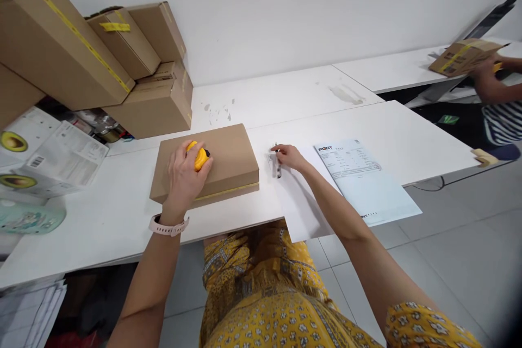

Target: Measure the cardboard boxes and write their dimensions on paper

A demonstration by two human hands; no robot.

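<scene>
My left hand [185, 171] is closed round a yellow tape measure [200, 159] and rests on top of a flat brown cardboard box [230, 152]. To the right of the box, my right hand [287, 156] has its fingertips pinched on a slim pen [279, 168], which looks blurred. That pen lies over the upper left part of a white sheet of paper [304, 204]. Under my right forearm, the sheet reaches past the table's front edge. Beside it lies a printed paper [359, 179] with a logo heading.
Cardboard boxes [150, 103] are piled at the left against the wall. A white carton with avocado pictures [44, 157] and a green bottle [32, 216] stand in front of them. At far right, another person's hand [487, 73] holds a taped box [460, 58].
</scene>
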